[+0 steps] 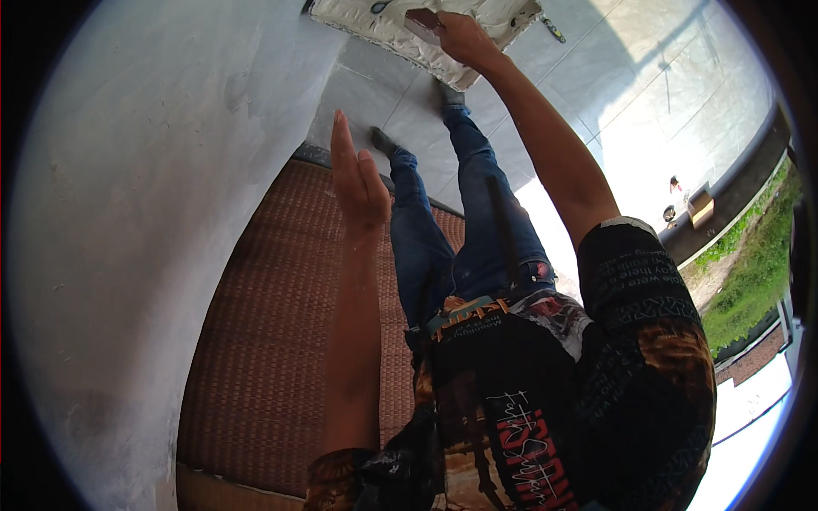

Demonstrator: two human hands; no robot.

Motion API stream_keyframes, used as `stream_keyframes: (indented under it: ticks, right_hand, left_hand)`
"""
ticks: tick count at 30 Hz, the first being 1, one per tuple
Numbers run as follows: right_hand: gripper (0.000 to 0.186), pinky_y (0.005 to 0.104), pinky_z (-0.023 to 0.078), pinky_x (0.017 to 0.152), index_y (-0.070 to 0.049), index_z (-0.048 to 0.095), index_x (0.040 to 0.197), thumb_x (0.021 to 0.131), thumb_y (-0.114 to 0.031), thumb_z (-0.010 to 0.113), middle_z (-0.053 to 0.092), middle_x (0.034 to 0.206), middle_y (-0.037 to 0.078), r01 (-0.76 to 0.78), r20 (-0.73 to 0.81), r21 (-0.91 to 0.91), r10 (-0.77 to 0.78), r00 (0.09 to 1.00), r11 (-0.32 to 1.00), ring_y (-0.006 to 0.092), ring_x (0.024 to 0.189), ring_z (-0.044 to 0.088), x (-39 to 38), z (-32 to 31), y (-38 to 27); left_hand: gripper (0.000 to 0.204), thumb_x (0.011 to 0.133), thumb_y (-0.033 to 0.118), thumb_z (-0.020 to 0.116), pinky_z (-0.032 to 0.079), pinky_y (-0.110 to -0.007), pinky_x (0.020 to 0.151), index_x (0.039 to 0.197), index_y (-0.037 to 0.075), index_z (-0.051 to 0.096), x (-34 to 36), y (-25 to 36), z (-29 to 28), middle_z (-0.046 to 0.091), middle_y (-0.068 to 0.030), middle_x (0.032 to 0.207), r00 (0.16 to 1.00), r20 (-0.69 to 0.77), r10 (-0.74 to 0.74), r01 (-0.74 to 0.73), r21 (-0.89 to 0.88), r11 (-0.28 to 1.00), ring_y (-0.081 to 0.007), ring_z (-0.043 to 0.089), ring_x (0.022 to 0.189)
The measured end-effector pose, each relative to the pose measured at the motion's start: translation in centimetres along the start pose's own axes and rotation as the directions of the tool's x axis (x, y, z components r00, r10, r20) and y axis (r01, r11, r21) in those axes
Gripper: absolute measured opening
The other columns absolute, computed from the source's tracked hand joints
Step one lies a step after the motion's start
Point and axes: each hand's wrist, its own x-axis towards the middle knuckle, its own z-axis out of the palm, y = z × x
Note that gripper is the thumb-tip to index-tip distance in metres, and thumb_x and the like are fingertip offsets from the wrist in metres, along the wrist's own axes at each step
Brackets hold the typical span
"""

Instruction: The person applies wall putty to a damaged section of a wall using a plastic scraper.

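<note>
At 12 o'clock, the right hand grasps a flat tool over a tray of unused white paste; the left hand, at 11 o'clock, is outstretched and empty; the 9 o'clock wall appears partly coated.

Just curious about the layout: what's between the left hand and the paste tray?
The head view shows grey tiled floor and the left foot between left hand and tray.

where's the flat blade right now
In the head view, the flat blade is at top centre, in the right hand, over the tray of pale paste.
</note>
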Motion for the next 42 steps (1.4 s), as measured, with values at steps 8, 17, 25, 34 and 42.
stream_keyframes:
  ticks: [8,17,25,34,42]
  right_hand:
    - [0.024,0.0528,0.05,0.086,0.003,0.062,0.108,0.09,-0.011,0.055,0.067,0.1,0.029,-0.014,0.012,-0.04,0.014,1.0,0.999,0.0463,0.097,0.065,-0.5,1.6,2.6]
    - [0.022,0.0513,0.05,0.083,0.001,0.06,0.107,0.09,-0.01,0.054,0.068,0.097,0.027,0.095,0.214,-0.117,-0.068,0.974,0.989,0.0449,0.094,0.066,2.3,4.2,3.5]
    - [0.027,0.0468,0.051,0.085,0.001,0.061,0.109,0.088,-0.016,0.059,0.068,0.102,0.025,0.06,0.369,-0.058,-0.035,0.929,0.996,0.0413,0.098,0.066,1.7,2.9,1.9]
    - [0.038,0.0297,0.05,0.078,0.0,0.06,0.127,0.095,-0.02,0.063,0.069,0.101,0.006,-0.297,0.473,0.515,0.023,0.881,0.804,0.0131,0.089,0.063,-2.4,0.0,3.4]
    - [0.028,0.0282,0.05,0.087,-0.004,0.057,0.125,0.102,-0.019,0.059,0.062,0.111,0.002,-0.406,0.481,0.822,-0.104,0.871,0.4,0.0088,0.098,0.057,-6.5,-5.0,-6.1]
  left_hand:
    - [0.054,0.104,0.018,0.029,0.029,-0.048,0.118,0.146,-0.015,0.029,-1.1,-0.6,1.1,0.034,-0.0343,0.151,0.999,0.035,0.0,0.0,0.003,1.0,-0.0456,0.035,0.142]
    - [0.055,0.104,0.019,0.029,0.029,-0.048,0.119,0.147,-0.015,0.029,-2.4,-0.8,0.6,0.032,-0.0344,0.152,0.999,0.035,-0.033,0.033,0.02,0.999,-0.0454,0.034,0.143]
    - [0.055,0.104,0.019,0.029,0.029,-0.048,0.119,0.147,-0.015,0.028,-4.0,-1.2,-0.5,0.033,-0.0348,0.152,0.998,0.008,-0.062,0.062,0.037,0.997,-0.0459,0.034,0.143]
    - [0.055,0.103,0.017,0.03,0.029,-0.048,0.119,0.148,-0.014,0.027,-4.9,-0.6,-0.8,0.032,-0.0346,0.152,0.998,-0.017,-0.06,0.06,0.041,0.997,-0.0459,0.034,0.143]
    - [0.056,0.101,0.015,0.029,0.026,-0.046,0.12,0.149,-0.013,0.026,-5.7,3.1,-4.3,0.03,-0.0327,0.155,0.982,-0.175,-0.067,0.071,0.017,0.997,-0.0436,0.031,0.145]
